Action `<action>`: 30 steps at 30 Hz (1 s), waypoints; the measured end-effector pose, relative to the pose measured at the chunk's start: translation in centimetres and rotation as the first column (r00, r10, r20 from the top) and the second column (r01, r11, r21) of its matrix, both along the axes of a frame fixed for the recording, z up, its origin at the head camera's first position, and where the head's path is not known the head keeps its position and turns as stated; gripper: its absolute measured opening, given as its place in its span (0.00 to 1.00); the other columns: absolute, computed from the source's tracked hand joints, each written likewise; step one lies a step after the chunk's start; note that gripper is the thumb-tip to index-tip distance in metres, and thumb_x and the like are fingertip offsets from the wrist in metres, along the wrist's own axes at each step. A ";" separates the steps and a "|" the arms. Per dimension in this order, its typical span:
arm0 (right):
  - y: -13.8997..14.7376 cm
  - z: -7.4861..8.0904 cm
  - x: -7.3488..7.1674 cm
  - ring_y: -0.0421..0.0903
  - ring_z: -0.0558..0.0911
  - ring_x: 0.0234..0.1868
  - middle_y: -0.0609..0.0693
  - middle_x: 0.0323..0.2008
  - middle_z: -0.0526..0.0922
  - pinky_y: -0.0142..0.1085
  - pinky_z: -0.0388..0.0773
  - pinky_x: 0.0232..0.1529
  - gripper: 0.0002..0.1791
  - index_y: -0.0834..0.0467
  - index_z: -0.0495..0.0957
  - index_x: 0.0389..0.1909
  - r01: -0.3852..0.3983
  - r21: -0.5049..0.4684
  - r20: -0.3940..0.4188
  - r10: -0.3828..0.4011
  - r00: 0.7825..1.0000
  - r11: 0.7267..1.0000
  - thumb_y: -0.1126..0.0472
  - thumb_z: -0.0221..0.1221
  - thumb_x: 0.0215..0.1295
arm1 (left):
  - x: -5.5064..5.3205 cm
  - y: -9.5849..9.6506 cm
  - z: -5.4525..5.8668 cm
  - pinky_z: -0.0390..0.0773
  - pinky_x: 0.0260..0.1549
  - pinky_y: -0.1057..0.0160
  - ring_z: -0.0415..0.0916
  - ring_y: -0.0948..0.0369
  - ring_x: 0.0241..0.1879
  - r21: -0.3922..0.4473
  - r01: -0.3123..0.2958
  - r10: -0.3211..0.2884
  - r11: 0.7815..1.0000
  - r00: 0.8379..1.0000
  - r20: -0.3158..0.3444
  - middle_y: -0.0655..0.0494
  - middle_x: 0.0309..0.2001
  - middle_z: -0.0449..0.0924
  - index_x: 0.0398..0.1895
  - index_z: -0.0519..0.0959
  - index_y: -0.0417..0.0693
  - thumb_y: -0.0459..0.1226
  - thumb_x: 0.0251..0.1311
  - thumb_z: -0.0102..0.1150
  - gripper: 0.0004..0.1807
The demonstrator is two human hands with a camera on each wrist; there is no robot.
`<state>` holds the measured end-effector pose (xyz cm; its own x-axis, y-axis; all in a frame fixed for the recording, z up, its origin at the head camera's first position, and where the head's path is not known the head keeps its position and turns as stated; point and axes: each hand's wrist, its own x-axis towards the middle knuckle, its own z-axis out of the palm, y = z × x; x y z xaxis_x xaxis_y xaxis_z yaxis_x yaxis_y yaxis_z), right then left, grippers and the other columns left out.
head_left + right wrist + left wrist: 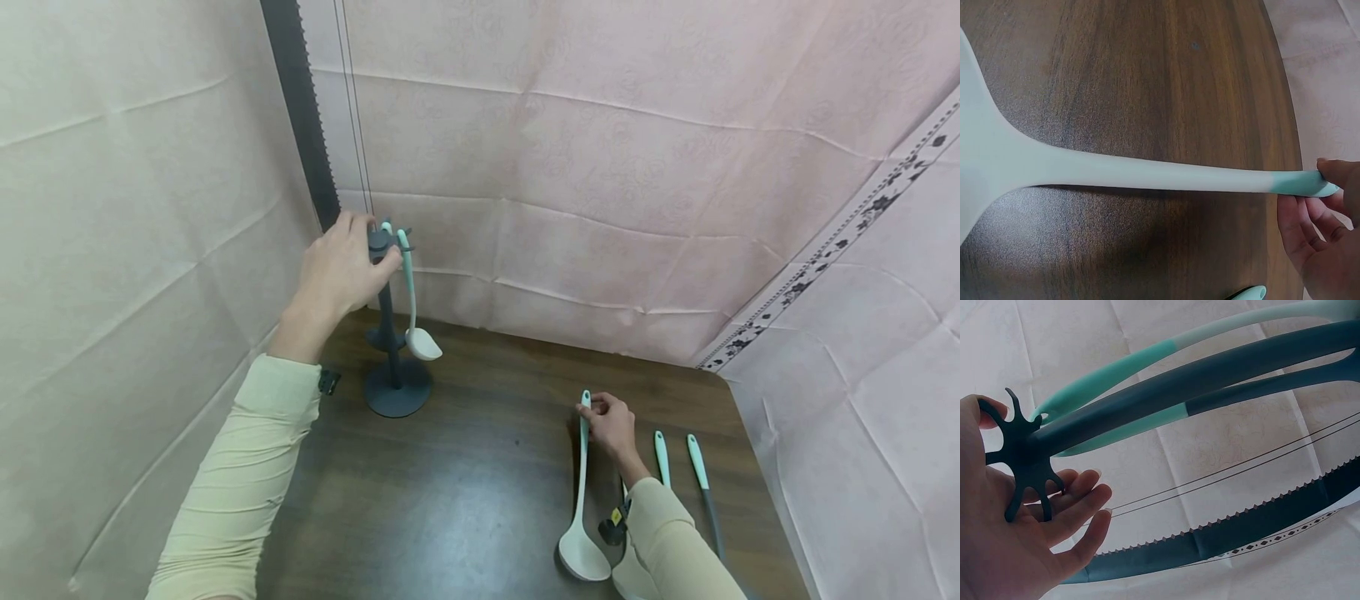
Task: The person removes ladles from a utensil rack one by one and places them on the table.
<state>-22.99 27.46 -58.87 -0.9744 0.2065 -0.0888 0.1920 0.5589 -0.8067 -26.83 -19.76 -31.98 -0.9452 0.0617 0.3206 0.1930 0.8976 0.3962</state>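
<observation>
At lower right of the frame, the right hand [613, 425] pinches a white ladle [582, 553] by its handle end over the counter [465, 475], a fingertip hold that could slip; center left, the left hand [341, 262] grips a utensil rack [387, 315] uneven pressure might topple.

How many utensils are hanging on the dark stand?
2 visible: a white ladle right of the pole in the head view, and a dark, mint-handled utensil behind the pole. More may be hidden.
</observation>
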 end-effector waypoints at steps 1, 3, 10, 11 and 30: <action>0.0 0.0 0.0 0.47 0.82 0.30 0.58 0.39 0.81 0.39 0.87 0.30 0.19 0.64 0.82 0.57 -0.002 0.001 0.001 0.002 1.000 1.000 0.56 0.67 0.73 | 0.0 0.0 0.0 0.78 0.52 0.41 0.74 0.44 0.52 0.000 0.000 0.000 1.000 1.000 0.001 0.36 0.63 0.70 0.73 0.66 0.34 0.59 0.71 0.43 0.42; 0.0 -0.1 0.0 0.48 0.82 0.30 0.59 0.39 0.81 0.39 0.87 0.31 0.19 0.64 0.81 0.58 -0.005 0.001 0.007 0.005 1.000 1.000 0.57 0.67 0.73 | 0.0 0.0 0.0 0.78 0.52 0.40 0.74 0.43 0.52 0.002 0.000 0.000 1.000 1.000 0.001 0.37 0.63 0.70 0.73 0.66 0.34 0.59 0.71 0.43 0.42; 0.2 -0.2 0.0 0.52 0.83 0.36 0.62 0.44 0.82 0.40 0.87 0.32 0.20 0.65 0.80 0.60 -0.022 0.008 0.053 0.022 0.998 1.000 0.58 0.65 0.75 | 0.1 -0.1 0.0 0.78 0.52 0.41 0.74 0.44 0.51 0.006 -0.003 0.003 1.000 1.000 -0.005 0.37 0.63 0.70 0.73 0.66 0.34 0.59 0.71 0.44 0.42; 0.2 -0.2 0.1 0.52 0.83 0.36 0.63 0.45 0.82 0.40 0.87 0.32 0.20 0.66 0.80 0.60 -0.027 0.012 0.058 0.027 0.998 1.000 0.58 0.64 0.75 | 0.1 -0.1 0.0 0.78 0.52 0.41 0.74 0.44 0.51 0.005 -0.003 0.003 1.000 1.000 -0.005 0.37 0.62 0.70 0.73 0.66 0.34 0.59 0.71 0.44 0.42; 0.4 -1.3 -0.2 0.55 0.83 0.42 0.64 0.50 0.79 0.41 0.87 0.36 0.26 0.68 0.75 0.69 -0.046 0.031 0.170 0.040 0.985 0.998 0.62 0.63 0.75 | 0.2 0.1 0.1 0.77 0.53 0.40 0.74 0.44 0.52 0.011 -0.006 0.006 1.000 1.000 0.000 0.38 0.63 0.70 0.73 0.67 0.35 0.59 0.71 0.44 0.41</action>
<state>-23.17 27.90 -60.15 -0.9539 0.1705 -0.2469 0.2994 0.5964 -0.7448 -26.61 -19.65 -31.87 -0.9457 0.0524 0.3209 0.1875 0.8942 0.4066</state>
